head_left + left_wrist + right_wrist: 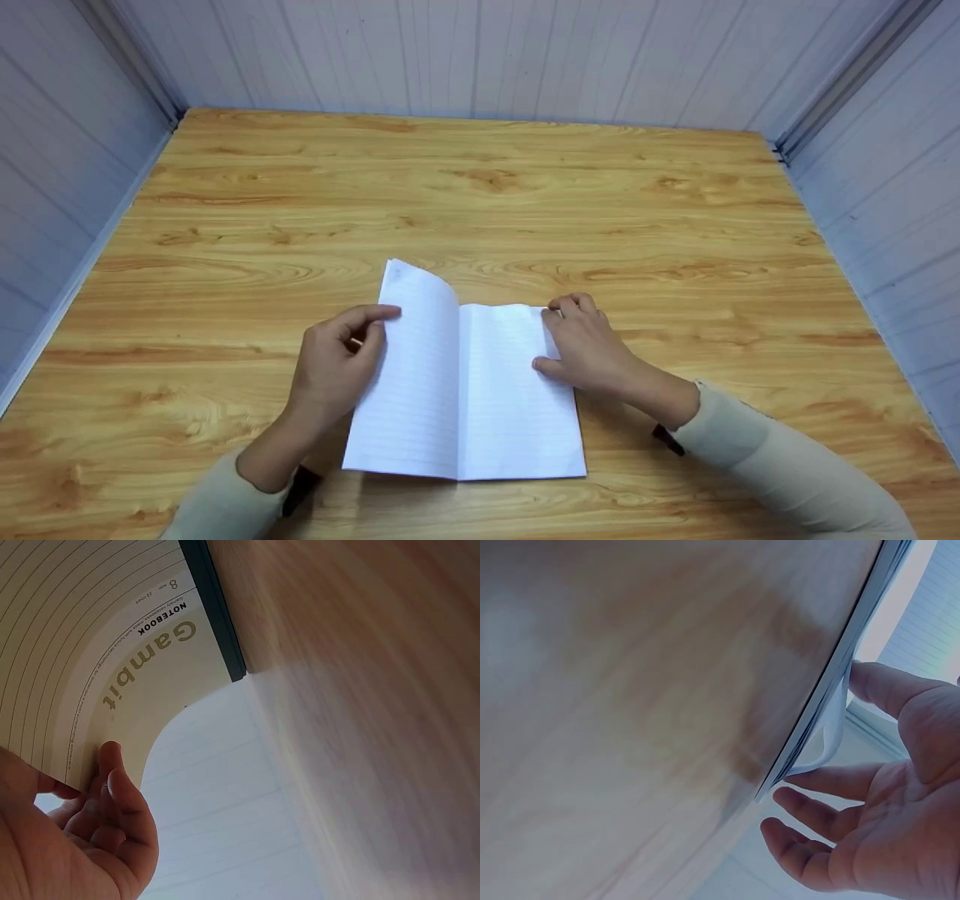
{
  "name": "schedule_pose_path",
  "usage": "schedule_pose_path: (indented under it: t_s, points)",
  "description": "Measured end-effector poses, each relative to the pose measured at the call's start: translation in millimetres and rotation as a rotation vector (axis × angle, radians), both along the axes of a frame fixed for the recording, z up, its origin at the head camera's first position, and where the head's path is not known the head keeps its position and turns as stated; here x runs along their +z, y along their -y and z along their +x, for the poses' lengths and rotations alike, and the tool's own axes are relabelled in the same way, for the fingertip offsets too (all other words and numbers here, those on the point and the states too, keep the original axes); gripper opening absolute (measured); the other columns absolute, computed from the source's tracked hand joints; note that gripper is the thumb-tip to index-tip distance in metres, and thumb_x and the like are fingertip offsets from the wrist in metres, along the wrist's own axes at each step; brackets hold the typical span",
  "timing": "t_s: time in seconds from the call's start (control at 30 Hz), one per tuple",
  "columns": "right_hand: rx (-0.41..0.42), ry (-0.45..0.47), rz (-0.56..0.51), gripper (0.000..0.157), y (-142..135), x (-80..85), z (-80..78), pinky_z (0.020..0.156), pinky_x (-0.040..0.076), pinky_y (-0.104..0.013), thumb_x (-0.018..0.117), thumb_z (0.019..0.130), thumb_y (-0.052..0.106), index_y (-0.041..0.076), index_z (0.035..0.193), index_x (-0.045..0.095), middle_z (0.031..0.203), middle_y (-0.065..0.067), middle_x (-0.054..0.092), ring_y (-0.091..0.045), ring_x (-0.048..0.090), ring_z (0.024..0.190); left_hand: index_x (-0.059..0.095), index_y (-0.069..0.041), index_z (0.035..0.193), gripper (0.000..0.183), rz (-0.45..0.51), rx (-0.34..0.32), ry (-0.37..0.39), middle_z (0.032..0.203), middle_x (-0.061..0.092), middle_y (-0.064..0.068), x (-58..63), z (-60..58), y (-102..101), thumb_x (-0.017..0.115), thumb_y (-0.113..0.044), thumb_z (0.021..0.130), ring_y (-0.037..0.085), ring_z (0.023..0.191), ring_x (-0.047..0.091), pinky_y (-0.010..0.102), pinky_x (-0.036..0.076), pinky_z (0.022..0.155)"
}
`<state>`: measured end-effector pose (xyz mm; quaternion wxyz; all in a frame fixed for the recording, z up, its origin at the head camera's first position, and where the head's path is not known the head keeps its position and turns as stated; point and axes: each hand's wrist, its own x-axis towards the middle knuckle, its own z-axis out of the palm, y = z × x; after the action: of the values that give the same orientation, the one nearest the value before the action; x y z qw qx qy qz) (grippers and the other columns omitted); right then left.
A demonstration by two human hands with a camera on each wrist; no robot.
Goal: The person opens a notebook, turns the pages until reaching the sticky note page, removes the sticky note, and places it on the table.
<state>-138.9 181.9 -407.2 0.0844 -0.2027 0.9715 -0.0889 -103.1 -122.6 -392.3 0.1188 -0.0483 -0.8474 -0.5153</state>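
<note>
An open notebook (517, 405) with ruled white pages lies near the front of the wooden table. Its left side is raised and curves upward. At that raised left edge, my left hand (335, 358) pinches the cover and pages. The left wrist view shows the cover's outer side (154, 664), printed "Gambit" and "NOTEBOOK", with a dark spine strip (214, 611); some fingers of this hand are curled beneath. My right hand (589, 341) is at the upper right edge of the right-hand pages. In the right wrist view its thumb and index finger pinch a page (831, 736), which bows out between them.
The wood-grain table (480, 187) extends beyond the notebook to the back and both sides. Pale panelled walls (472, 60) border it at the back, left and right. Light sleeves (795, 465) cover both forearms, with a small dark piece under each cuff.
</note>
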Motion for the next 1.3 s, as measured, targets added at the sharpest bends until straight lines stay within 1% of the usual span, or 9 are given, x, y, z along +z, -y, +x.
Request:
schedule_pose_path:
  t_s: [0.23, 0.63, 0.83, 1.0, 1.07, 1.13, 1.2, 1.23, 1.3]
  points:
    - [-0.011, -0.025, -0.026, 0.067, 0.1, 1.2, 0.4, 0.097, 0.041, -0.050, 0.073, 0.080, 0.039, 0.000, 0.132, 0.055, 0.127, -0.018, 0.053, -0.035, 0.041, 0.120, 0.076, -0.014, 0.098, 0.023, 0.026, -0.006, 0.012, 0.074, 0.070, 0.000, 2.0, -0.3, -0.6, 0.058, -0.003, 0.088, 0.009, 0.060, 0.056, 0.021, 0.048, 0.053]
    - [-0.027, -0.036, -0.048, 0.063, 0.2, -0.6, -1.0, 0.092, 0.042, -0.046, 0.072, 0.080, 0.035, 0.003, 0.131, 0.056, 0.120, -0.015, 0.056, -0.031, 0.044, 0.111, 0.076, -0.013, 0.099, 0.021, 0.032, -0.011, 0.020, 0.075, 0.070, 0.000, 2.4, 0.0, -0.9, 0.060, -0.005, 0.088, 0.009, 0.061, 0.057, 0.021, 0.048, 0.055]
    - [-0.097, -0.013, -0.080, 0.062, 0.7, 1.6, 0.8, 0.089, 0.044, -0.045, 0.071, 0.082, 0.032, 0.003, 0.133, 0.051, 0.117, -0.015, 0.062, -0.028, 0.052, 0.101, 0.076, -0.013, 0.099, 0.021, 0.033, -0.012, 0.020, 0.078, 0.071, 0.001, 2.0, -0.5, -0.8, 0.060, -0.004, 0.088, 0.010, 0.062, 0.057, 0.020, 0.049, 0.055]
    - [-0.161, 0.009, -0.103, 0.075, 0.9, 2.7, 0.6, 0.096, 0.044, -0.046, 0.072, 0.082, 0.031, -0.004, 0.140, 0.041, 0.125, -0.021, 0.057, -0.033, 0.053, 0.109, 0.076, -0.013, 0.099, 0.021, 0.031, -0.005, 0.021, 0.081, 0.072, 0.001, 1.9, -0.6, -0.5, 0.060, -0.004, 0.087, 0.009, 0.063, 0.057, 0.020, 0.049, 0.056]
    - [-0.177, 0.024, -0.125, 0.080, 0.6, 3.3, 0.3, 0.100, 0.043, -0.048, 0.072, 0.083, 0.030, -0.008, 0.142, 0.035, 0.130, -0.025, 0.053, -0.037, 0.051, 0.116, 0.076, -0.013, 0.099, 0.022, 0.029, -0.002, 0.025, 0.083, 0.073, 0.001, 2.0, 0.1, -0.3, 0.060, -0.004, 0.087, 0.010, 0.063, 0.058, 0.020, 0.049, 0.057]
    - [-0.189, 0.044, -0.161, 0.082, 0.1, 3.9, 0.2, 0.104, 0.041, -0.049, 0.071, 0.084, 0.028, -0.011, 0.143, 0.031, 0.134, -0.028, 0.050, -0.039, 0.049, 0.123, 0.076, -0.013, 0.099, 0.022, 0.027, 0.001, 0.030, 0.084, 0.073, 0.001, 1.9, 0.4, -0.2, 0.060, -0.004, 0.087, 0.010, 0.064, 0.058, 0.019, 0.049, 0.057]
    - [-0.191, 0.046, -0.207, 0.078, -0.8, 4.4, 0.2, 0.103, 0.043, -0.049, 0.070, 0.084, 0.023, -0.012, 0.142, 0.032, 0.133, -0.028, 0.052, -0.039, 0.051, 0.125, 0.076, -0.013, 0.100, 0.022, 0.022, 0.003, 0.034, 0.085, 0.073, 0.001, 1.6, 0.6, -0.2, 0.060, -0.004, 0.087, 0.010, 0.064, 0.059, 0.019, 0.048, 0.058]
    - [-0.191, 0.042, -0.233, 0.075, -1.2, 4.9, 0.3, 0.099, 0.046, -0.047, 0.069, 0.084, 0.020, -0.012, 0.142, 0.034, 0.129, -0.027, 0.056, -0.037, 0.055, 0.120, 0.076, -0.013, 0.100, 0.023, 0.020, 0.004, 0.034, 0.086, 0.073, 0.000, 1.5, 0.7, -0.2, 0.060, -0.004, 0.087, 0.010, 0.064, 0.059, 0.019, 0.048, 0.058]
    - [-0.190, 0.021, -0.283, 0.067, -2.2, 5.9, 0.8, 0.084, 0.054, -0.041, 0.068, 0.084, 0.015, -0.010, 0.139, 0.040, 0.111, -0.021, 0.065, -0.030, 0.064, 0.099, 0.076, -0.013, 0.100, 0.022, 0.019, 0.004, 0.032, 0.085, 0.073, 0.001, 1.1, 0.5, -0.2, 0.060, -0.004, 0.087, 0.010, 0.064, 0.059, 0.019, 0.048, 0.058]
